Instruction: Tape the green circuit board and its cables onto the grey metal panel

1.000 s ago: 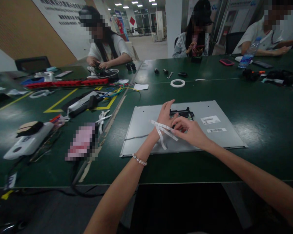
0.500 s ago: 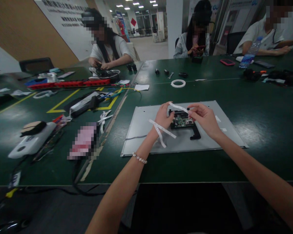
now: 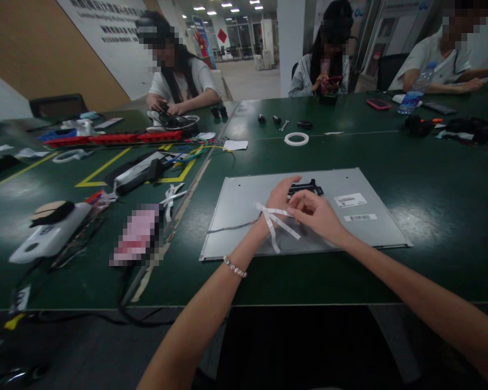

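Observation:
My left hand [image 3: 277, 201] is raised over a grey metal panel [image 3: 244, 211] lying flat on the green table. Several white tape strips [image 3: 274, 222] hang from its back near the wrist. My right hand [image 3: 315, 214] meets it from the right, fingers pinched on the end of one strip. Behind both hands a black bracket with a circuit board [image 3: 307, 188] sits on the panel, partly hidden. Two white labels [image 3: 350, 200] are stuck on the panel to the right.
A white tape roll [image 3: 296, 139] lies beyond the panel. To the left are a grey power tool [image 3: 140, 172], coloured wires [image 3: 195, 151], a red strip [image 3: 114, 138] and a white device [image 3: 49, 235]. Three people sit at the far side with phones and a water bottle [image 3: 415, 92].
Half a second ago my right hand held a strip stretched up over the circuit board. It has come back down and left to my left hand, covering most of the board.

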### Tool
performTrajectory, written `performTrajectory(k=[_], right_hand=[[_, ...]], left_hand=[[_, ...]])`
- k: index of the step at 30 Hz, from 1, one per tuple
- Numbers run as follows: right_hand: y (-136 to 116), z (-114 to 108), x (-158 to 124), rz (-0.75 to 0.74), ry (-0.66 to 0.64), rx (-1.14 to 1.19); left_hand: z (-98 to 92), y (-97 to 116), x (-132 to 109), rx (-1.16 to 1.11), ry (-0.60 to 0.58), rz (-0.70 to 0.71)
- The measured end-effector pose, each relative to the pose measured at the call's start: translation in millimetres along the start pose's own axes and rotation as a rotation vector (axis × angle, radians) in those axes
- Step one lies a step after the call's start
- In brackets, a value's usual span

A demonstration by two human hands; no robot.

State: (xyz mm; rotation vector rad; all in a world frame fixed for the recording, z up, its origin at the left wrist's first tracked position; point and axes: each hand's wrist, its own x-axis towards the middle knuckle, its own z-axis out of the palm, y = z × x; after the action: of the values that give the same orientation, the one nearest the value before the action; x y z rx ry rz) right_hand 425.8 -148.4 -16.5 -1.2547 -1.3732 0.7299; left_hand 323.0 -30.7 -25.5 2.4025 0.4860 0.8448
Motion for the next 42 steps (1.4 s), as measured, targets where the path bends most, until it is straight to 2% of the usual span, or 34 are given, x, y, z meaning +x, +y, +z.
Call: performTrajectory(k=[4, 9, 12, 17, 19, 22, 25, 30, 35, 38, 42], right_hand=[[2, 5, -2, 0.035, 0.094, -0.182], [2, 7, -5, 0.003, 0.111, -0.385], [1, 5, -5, -0.022, 0.099, -0.358], [-2, -7, -3, -0.004, 0.223, -0.198], [-3, -10, -2, 0.067, 0.171, -0.106], [-1, -7, -3, 0.172, -0.026, 0.005], [3, -1, -4, 0.196, -0.169, 0.044], [-9, -4, -5, 0.149, -0.205, 0.11], [-26, -15, -6, 0.106, -0.211, 0.188], [-24, -22, -4, 0.086, -0.133, 0.214], [-11, -42, 6, 0.101, 0.156, 0.296]], left_hand=[[8.7, 0, -1, -0.022, 0.026, -0.031], [18.8, -4, -3, -0.138, 0.081, -0.124], [20.0, -3, -1, -0.232, 0.111, -0.159], [10.6, 0, 7, -0.248, 0.226, -0.235], [4.8, -2, 9, -0.193, 0.282, -0.273], [-1.3, -10, 8, -0.102, 0.351, -0.293], [-2.1, -17, 6, -0.047, 0.394, -0.258], [1.6, -28, 6, 0.011, 0.395, -0.24], [-2.0, -49, 7, -0.038, 0.404, -0.335], [-8.9, -58, 8, -0.138, 0.437, -0.367], [-14.0, -53, 10, -0.244, 0.422, -0.333]])
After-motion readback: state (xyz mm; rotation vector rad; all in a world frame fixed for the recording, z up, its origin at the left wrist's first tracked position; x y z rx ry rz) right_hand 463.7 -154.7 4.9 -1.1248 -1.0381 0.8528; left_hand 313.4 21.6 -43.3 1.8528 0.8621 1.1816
